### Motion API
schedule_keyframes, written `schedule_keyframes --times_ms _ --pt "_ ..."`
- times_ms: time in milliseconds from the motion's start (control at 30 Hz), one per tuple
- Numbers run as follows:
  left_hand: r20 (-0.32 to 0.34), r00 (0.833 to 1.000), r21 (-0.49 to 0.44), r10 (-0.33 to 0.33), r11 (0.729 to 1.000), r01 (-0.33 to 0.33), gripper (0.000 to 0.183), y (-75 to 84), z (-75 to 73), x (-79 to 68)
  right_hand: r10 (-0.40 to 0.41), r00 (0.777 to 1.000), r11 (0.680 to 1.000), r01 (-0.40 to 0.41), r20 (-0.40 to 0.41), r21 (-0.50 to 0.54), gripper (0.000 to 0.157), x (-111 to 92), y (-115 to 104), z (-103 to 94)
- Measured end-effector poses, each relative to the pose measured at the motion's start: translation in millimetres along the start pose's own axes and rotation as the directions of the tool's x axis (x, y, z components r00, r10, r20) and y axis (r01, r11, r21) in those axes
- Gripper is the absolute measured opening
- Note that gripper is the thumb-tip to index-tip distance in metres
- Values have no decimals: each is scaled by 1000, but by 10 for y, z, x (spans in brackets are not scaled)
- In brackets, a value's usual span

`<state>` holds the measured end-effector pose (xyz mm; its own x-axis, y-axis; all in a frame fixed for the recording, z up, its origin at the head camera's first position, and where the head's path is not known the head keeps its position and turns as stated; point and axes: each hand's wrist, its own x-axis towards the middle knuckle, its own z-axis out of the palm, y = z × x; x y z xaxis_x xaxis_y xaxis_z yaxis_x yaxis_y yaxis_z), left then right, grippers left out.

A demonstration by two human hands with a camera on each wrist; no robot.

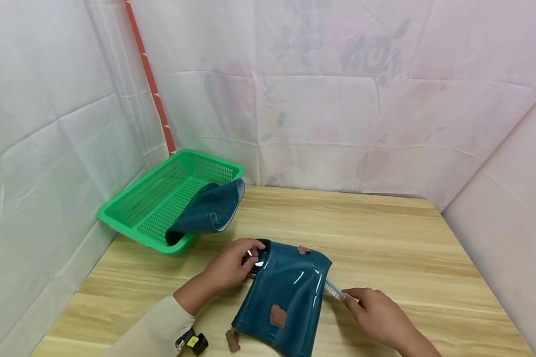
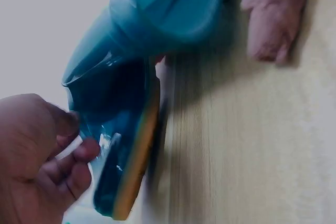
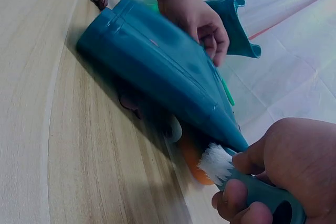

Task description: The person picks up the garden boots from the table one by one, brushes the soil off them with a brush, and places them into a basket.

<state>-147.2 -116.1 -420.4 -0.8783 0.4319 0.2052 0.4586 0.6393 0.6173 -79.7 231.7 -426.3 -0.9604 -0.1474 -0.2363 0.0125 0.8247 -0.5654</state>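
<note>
A glossy dark-blue rain boot [image 1: 292,282] lies over the table, its shaft toward me, with brown mud-like patches [image 1: 278,316] on it. My left hand [image 1: 232,263] grips the boot near its foot end, beside the dark toe part; the left wrist view shows an orange sole [image 2: 137,163] there. My right hand [image 1: 377,315] holds a scrubbing brush [image 3: 262,195] by its grey-green handle. Its white bristles [image 3: 214,163] are close to the boot's edge at the right; whether they touch it I cannot tell.
A green plastic basket [image 1: 138,240] stands at the back left, with a second blue boot [image 1: 205,208] leaning out over its rim. A brown lump [image 1: 233,340] lies on the wooden table [image 1: 384,233] near the boot's shaft opening. White sheeting [image 1: 317,114] hangs around the table.
</note>
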Motion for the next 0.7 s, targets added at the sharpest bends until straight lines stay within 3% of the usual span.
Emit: schedule_keyframes --times_ms 100,200,267,333,500,700 --pt "83 992 -32 -93 995 96 23 34 -51 -78 12 1000 1000 -12 10 -3 26 -6 0 -12" --pt "228 957 -146 -177 966 213 42 71 -100 -170 8 1000 1000 -8 21 2 25 -7 19 -21" --pt "310 932 -208 -187 943 258 55 91 -115 -220 9 1000 1000 -9 26 5 27 -16 34 -36" --pt "347 923 -231 -168 938 257 61 108 -112 -249 9 1000 1000 -9 23 4 28 -22 59 -49" --pt "346 931 -200 -119 960 197 52 128 -79 -237 15 1000 1000 -15 13 -1 28 -35 119 -64" --pt "264 960 -140 -91 981 131 47 60 -89 -153 9 1000 1000 -9 -1 -9 31 -43 176 -53"
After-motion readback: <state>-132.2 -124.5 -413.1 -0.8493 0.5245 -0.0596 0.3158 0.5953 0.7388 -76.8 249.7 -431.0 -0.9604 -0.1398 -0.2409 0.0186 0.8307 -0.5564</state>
